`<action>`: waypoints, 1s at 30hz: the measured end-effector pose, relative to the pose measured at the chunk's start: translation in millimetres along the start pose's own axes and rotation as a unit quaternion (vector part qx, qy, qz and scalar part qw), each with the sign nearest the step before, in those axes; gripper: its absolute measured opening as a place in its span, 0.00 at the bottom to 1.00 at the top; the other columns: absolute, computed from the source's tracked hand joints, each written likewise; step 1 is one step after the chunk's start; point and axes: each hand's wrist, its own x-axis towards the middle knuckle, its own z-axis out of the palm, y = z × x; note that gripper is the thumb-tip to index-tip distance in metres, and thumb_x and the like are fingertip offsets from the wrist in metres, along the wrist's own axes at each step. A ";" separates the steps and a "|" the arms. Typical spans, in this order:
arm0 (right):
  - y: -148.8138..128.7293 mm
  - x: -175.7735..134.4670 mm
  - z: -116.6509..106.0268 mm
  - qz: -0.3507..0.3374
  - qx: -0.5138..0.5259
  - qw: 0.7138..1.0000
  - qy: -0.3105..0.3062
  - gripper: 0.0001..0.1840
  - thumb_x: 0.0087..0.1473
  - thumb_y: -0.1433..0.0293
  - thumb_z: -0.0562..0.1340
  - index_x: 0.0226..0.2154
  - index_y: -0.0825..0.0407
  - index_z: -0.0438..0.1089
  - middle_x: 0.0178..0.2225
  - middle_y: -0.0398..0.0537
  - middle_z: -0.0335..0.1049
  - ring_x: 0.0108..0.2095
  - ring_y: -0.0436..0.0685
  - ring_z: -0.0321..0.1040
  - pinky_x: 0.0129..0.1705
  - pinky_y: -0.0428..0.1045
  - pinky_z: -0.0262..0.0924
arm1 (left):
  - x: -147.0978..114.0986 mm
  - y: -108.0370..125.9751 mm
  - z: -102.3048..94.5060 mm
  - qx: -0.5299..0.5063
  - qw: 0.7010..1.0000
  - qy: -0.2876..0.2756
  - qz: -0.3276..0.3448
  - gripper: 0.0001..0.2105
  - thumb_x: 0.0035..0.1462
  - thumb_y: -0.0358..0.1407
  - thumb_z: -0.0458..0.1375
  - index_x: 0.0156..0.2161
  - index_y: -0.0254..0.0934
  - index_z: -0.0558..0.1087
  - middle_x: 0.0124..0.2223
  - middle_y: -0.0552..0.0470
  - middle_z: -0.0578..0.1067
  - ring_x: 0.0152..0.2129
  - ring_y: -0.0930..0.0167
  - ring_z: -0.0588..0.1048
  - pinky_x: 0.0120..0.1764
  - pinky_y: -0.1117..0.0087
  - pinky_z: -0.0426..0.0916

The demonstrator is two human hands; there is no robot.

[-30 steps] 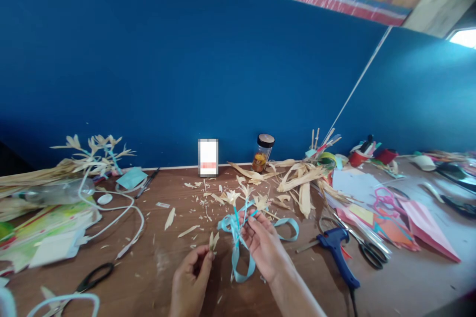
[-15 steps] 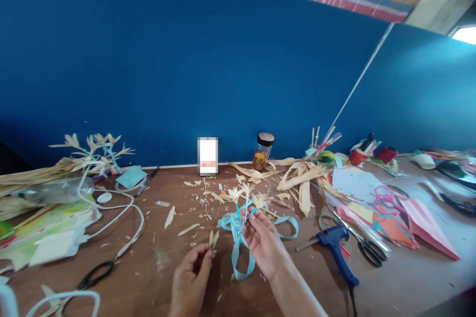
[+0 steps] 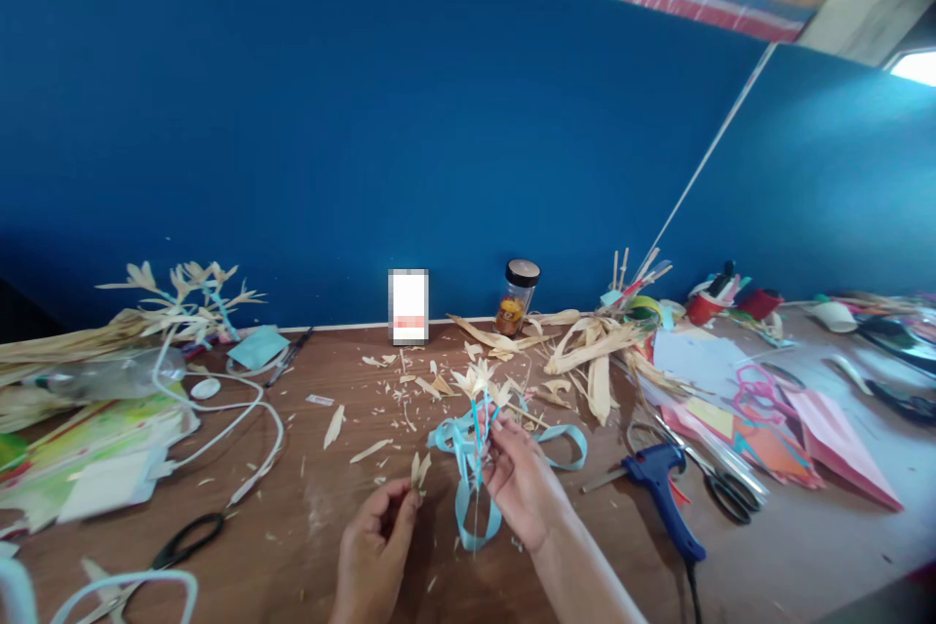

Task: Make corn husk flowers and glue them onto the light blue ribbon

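Observation:
Between thumb and fingers, my left hand [image 3: 378, 536] pinches a small dried-husk flower [image 3: 419, 473] low over the table's front. To its right my right hand [image 3: 519, 478] is closed on the stems of a bunch of husk flowers [image 3: 479, 385]; the stems are wrapped in light blue and the pale petals point up and away from me. A loose light blue ribbon [image 3: 479, 531] lies in loops beneath and around the right hand. Husk scraps [image 3: 409, 390] are scattered behind the hands.
A blue glue gun [image 3: 662, 492] and scissors [image 3: 731, 492] lie at right. Black-handled scissors [image 3: 186, 541] and a white cable [image 3: 278, 429] are at left. A lidded jar [image 3: 518, 297] and dried husks [image 3: 596, 361] stand and lie at the back, near finished-looking husk flowers [image 3: 194, 288] further left.
My right hand has tilted the flower bunch; its heads have drawn closer together and a thin stem end now shows below. The left hand stays nearly still.

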 end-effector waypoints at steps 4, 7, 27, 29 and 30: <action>-0.1 0.6 -0.8 -0.004 0.000 1.000 0.007 0.10 0.43 0.78 0.65 0.32 0.55 0.70 0.30 0.46 0.74 0.26 0.46 0.70 0.27 0.39 0.65 | 0.4 -4.3 -0.2 -0.007 1.000 -0.005 -0.003 0.17 0.42 0.46 0.58 0.32 0.34 0.73 0.27 0.50 0.76 0.25 0.67 0.74 0.30 0.70 0.68; -0.4 1.3 -0.8 -0.001 -0.004 1.000 0.011 0.10 0.42 0.77 0.66 0.32 0.55 0.71 0.30 0.45 0.74 0.26 0.46 0.70 0.26 0.39 0.65 | 0.6 -6.1 -0.1 -0.009 1.000 -0.005 0.004 0.16 0.42 0.46 0.59 0.32 0.34 0.74 0.27 0.50 0.76 0.25 0.68 0.74 0.30 0.70 0.68; -8.1 -3.8 9.1 0.055 0.038 0.997 -0.031 0.14 0.42 0.76 0.65 0.36 0.53 0.69 0.25 0.40 0.70 0.23 0.45 0.65 0.25 0.40 0.60 | 0.0 -4.2 -0.4 0.002 1.000 -0.001 -0.008 0.17 0.42 0.46 0.59 0.32 0.35 0.74 0.27 0.50 0.76 0.25 0.68 0.74 0.29 0.72 0.68; -8.3 -3.9 8.8 0.058 0.042 0.997 -0.031 0.15 0.42 0.76 0.65 0.37 0.53 0.68 0.25 0.40 0.70 0.23 0.45 0.65 0.26 0.40 0.60 | 0.3 -5.7 -1.1 0.008 1.000 -0.005 -0.003 0.16 0.42 0.46 0.59 0.33 0.35 0.74 0.27 0.50 0.76 0.24 0.68 0.73 0.29 0.72 0.68; -8.5 -3.8 8.7 0.060 0.046 0.997 -0.031 0.15 0.42 0.76 0.65 0.37 0.53 0.68 0.25 0.40 0.70 0.24 0.45 0.65 0.26 0.40 0.61 | 0.4 -5.9 -1.3 0.010 1.000 -0.006 -0.001 0.16 0.42 0.46 0.58 0.33 0.35 0.74 0.27 0.51 0.76 0.24 0.68 0.73 0.30 0.71 0.68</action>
